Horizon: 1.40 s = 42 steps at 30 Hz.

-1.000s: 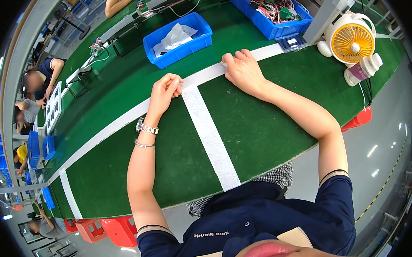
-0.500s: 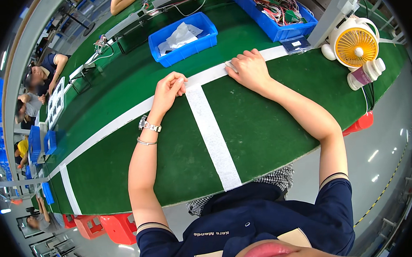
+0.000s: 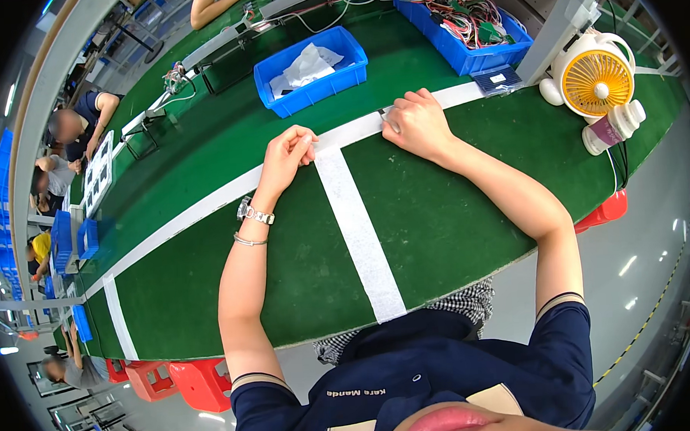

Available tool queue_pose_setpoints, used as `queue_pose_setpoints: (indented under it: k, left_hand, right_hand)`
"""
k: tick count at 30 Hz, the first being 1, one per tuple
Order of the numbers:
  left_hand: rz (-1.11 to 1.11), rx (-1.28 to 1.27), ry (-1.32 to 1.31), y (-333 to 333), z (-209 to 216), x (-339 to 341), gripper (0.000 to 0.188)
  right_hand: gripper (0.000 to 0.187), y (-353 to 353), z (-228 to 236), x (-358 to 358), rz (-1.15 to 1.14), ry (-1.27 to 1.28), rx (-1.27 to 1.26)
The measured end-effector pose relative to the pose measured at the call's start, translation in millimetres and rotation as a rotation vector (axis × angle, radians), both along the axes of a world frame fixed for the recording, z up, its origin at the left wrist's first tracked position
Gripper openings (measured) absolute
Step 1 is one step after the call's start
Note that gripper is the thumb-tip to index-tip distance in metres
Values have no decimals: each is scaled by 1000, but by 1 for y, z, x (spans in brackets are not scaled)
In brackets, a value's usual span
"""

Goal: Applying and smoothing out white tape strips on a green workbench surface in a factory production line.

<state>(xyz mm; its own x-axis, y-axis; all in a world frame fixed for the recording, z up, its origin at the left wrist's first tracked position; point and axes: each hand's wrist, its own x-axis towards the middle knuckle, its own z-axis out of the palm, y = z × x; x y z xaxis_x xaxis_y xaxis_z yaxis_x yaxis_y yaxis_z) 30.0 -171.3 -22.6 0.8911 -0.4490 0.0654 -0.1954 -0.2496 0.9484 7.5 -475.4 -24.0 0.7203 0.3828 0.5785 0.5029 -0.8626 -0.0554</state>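
My left hand (image 3: 290, 157) rests at the crossing of the white tape strips (image 3: 353, 215) on the green table (image 3: 454, 210). Its fingers are curled, thumb against them; whatever they may pinch is hidden. To the right, my right hand (image 3: 420, 126) lies on the long white strip (image 3: 196, 211) with its fingers bent into a loose fist. A small pale and dark bit shows at its thumb side, too small to name. The two hands are apart. Beyond them stands a blue bin (image 3: 315, 98) with crumpled white material (image 3: 310, 66) inside.
A blue bin of wires and green boards (image 3: 473, 56) stands at the far right, with a dark flat packet (image 3: 497, 80) before it. A yellow-and-white fan (image 3: 597, 81) and a white bottle (image 3: 615, 126) are at the right. Several people sit along the far and left sides.
My right hand's fingers have drawn in from a flatter pose to a tighter curl. My left hand stays at the tape crossing, fingers still curled. The whole view has shifted slightly.
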Motion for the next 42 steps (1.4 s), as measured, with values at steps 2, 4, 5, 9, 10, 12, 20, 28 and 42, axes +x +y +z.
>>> queue_pose_setpoints:
  k: [2,4,5,9,10,12,20,28,42]
  left_hand:
    - [4,-6,10,0,0,-1,21]
    - [5,-11,11,-1,1,-1,21]
    - [3,-13,9,-1,1,-1,21]
    - [-3,-10,6,-1,1,0,21]
    - [-2,-11,7,-1,1,0,20]
    - [-1,-13,12,-1,2,0,19]
    - [-3,-15,8,0,0,0,21]
    - [-4,-8,7,0,4,-2,21]
    - [0,11,10,-1,7,-2,23]
  right_hand:
    - [30,1,1,0,2,8,-3]
    - [33,1,3,-2,8,21,-12]
    - [34,1,4,-2,9,26,-13]
    - [37,0,4,-1,28,38,-8]
    - [37,-1,4,-1,35,39,-5]
    - [36,-1,3,0,48,38,5]
    - [35,0,6,-1,53,71,0]
    - [32,1,5,0,63,77,12]
    - [22,3,4,-2,-3,44,0]
